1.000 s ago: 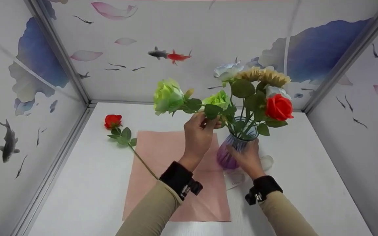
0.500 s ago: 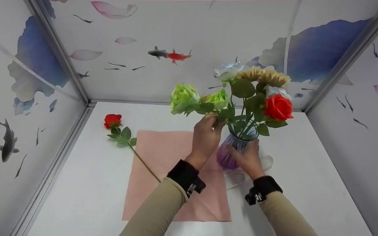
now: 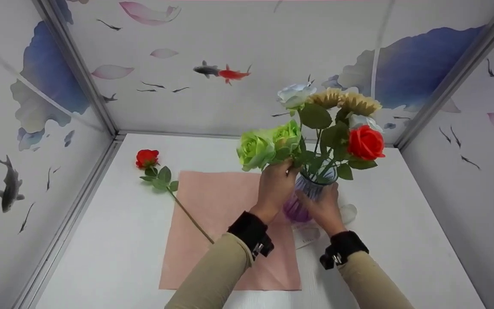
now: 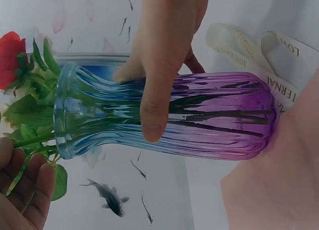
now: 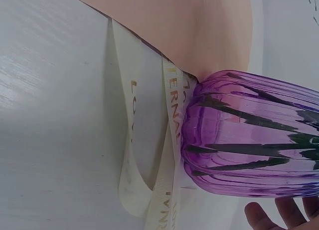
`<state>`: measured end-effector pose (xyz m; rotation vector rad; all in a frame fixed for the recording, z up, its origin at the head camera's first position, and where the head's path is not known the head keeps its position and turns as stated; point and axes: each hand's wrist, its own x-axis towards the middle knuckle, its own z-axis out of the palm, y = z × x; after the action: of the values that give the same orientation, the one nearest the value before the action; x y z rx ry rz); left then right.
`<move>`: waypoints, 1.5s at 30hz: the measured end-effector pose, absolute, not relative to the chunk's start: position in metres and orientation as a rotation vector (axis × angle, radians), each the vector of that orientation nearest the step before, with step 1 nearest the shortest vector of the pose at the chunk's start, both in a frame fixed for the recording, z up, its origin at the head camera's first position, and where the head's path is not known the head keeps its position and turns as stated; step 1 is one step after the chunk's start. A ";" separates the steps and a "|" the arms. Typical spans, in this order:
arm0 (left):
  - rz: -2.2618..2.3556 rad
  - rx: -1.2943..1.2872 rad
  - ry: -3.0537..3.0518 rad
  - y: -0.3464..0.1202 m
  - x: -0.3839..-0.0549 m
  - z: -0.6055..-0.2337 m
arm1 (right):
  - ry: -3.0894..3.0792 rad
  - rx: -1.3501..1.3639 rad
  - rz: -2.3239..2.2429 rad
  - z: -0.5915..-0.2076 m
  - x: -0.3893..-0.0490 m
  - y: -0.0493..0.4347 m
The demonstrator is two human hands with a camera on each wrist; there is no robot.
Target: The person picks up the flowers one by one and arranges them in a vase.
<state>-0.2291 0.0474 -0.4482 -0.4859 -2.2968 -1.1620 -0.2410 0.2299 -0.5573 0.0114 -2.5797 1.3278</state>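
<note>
My left hand [image 3: 276, 185] pinches the stem of a green artificial rose [image 3: 254, 150] beside the mouth of a glass vase [image 4: 214, 115]. In the left wrist view, that stem [image 4: 32, 140] runs to the vase's rim. The vase is ribbed, blue above and purple below. My right hand [image 3: 326, 211] grips it around its middle, thumb across the front. Standing in it are another green rose [image 3: 287, 134], a red rose [image 3: 365, 143], pale roses [image 3: 295, 95] and yellowish sunflower-like blooms [image 3: 360, 103]. Dark stems show through the glass.
A single red rose [image 3: 147, 159] lies at the left, its stem crossing a pink sheet [image 3: 212, 193] on the white table [image 3: 401, 240]. A loop of cream lettered ribbon [image 5: 130, 190] lies beside the vase base. Printed panels [image 3: 152, 107] enclose the table.
My left hand has moved right toward the vase with the green rose, whose bloom now overlaps the other green one. The right hand and the vase have stayed in place.
</note>
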 end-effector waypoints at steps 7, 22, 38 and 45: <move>-1.173 -0.453 -2.372 0.053 -0.232 -0.459 | -2.589 0.011 1.318 -0.558 -0.241 0.229; -1.454 -0.326 -2.411 0.064 -0.247 -0.463 | -2.622 -0.013 1.269 -0.558 -0.241 0.227; -1.529 -0.232 -2.516 0.067 -0.258 -0.455 | -2.645 -0.126 1.128 -0.557 -0.241 0.220; -1.501 -0.231 -2.570 0.068 -0.264 -0.452 | -2.636 -0.123 1.096 -0.559 -0.240 0.218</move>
<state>-0.2639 0.0678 -0.4522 -0.2315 -2.5698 -1.5013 -0.2398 0.2177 -0.5587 -0.1229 -2.6355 1.0963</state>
